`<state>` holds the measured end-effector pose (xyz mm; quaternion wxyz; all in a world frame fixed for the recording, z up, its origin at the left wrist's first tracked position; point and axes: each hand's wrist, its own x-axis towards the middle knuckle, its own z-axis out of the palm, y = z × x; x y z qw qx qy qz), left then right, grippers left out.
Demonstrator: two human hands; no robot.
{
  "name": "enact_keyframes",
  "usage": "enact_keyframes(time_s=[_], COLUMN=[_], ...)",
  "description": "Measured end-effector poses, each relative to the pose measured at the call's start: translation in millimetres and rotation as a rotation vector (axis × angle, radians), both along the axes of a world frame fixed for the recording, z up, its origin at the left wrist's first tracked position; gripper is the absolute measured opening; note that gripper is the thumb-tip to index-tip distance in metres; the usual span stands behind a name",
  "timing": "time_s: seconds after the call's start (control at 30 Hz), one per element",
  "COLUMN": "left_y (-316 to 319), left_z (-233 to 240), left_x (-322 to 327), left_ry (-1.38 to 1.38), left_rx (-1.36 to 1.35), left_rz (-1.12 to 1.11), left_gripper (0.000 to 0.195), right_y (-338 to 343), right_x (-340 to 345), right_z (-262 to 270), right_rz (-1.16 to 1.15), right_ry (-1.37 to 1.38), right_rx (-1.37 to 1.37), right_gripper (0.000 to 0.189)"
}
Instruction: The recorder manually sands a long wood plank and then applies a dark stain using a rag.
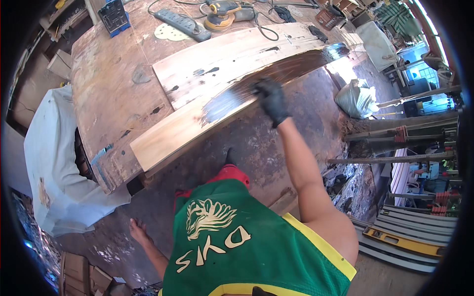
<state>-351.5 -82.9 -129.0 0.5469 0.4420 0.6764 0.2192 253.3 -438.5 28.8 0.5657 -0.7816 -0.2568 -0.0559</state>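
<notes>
My right hand, in a black glove, is closed on something dark against a long wooden board. What it grips is hidden under the glove. Dark, wet-looking finish covers the board's middle and far right part, while its near left end is bare pale wood. Behind it lies a wider pale board with dark smears. My left hand is bare, hangs low at the left beside my body, and holds nothing that I can see.
An orbital sander, a power strip and sanding discs lie at the workbench's back. White cloth drapes something at left. A stuffed sack sits at right, above clamps and a yellow spirit level.
</notes>
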Motion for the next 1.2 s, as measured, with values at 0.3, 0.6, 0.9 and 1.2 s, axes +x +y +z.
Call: enact_keyframes(time_s=[0.3, 0.6, 0.9, 1.2], left_y=[17.1, 26.3, -12.5, -12.7], left_z=[-0.7, 4.0, -6.5, 10.7], left_x=[6.6, 3.7, -23.0, -18.1], left_ry=[0.020, 0.051, 0.057, 0.072], left_rx=[-0.064, -0.021, -0.055, -0.015], left_rz=[-0.089, -0.164, -0.108, -0.116], left_gripper=[0.057, 0.048, 0.043, 0.047], right_y=[116.0, 91.6, 99.5, 176.2], right_x=[-134.3, -105.6, -93.0, -162.9], right_z=[-1.1, 40.3, 15.7, 33.1], right_rz=[0.217, 0.215, -0.001, 0.241], right_ry=[-0.537, 0.571, -0.167, -0.254], right_rx=[-0.315, 0.204, -0.390, -0.434], right_gripper=[0.021, 0.029, 0.037, 0.026])
